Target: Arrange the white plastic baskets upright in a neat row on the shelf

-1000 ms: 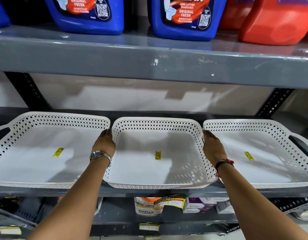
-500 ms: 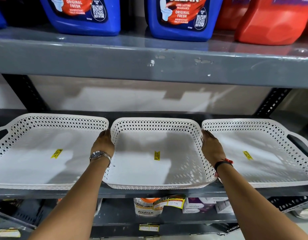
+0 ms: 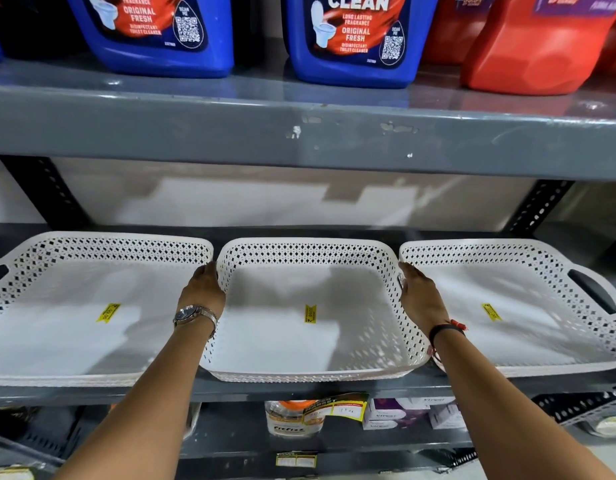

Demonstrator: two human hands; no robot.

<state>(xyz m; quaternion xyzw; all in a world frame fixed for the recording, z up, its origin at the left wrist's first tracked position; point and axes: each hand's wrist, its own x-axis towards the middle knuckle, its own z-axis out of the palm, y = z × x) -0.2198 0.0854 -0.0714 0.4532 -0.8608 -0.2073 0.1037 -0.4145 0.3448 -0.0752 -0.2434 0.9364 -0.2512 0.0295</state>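
Note:
Three white perforated plastic baskets lie flat, side by side, on the grey metal shelf [image 3: 299, 389]: a left basket [image 3: 57, 341], a middle basket [image 3: 299, 341] and a right basket [image 3: 528, 334]. Each has a yellow price sticker on its floor. My left hand [image 3: 204, 289] grips the middle basket's left wall, in the gap beside the left basket. My right hand [image 3: 421, 296] grips its right wall, next to the right basket. The fingertips of both hands are hidden behind the rims.
The grey upper shelf [image 3: 299, 140] hangs low over the baskets and carries blue toilet-cleaner jugs [image 3: 351, 39] and red jugs [image 3: 542, 46]. Slotted black uprights [image 3: 542, 206] stand at the back corners. Below are bottles and small boxes [image 3: 396, 414].
The view has shifted slightly. Both hands stay on the middle basket's side walls, and the baskets show no clear movement.

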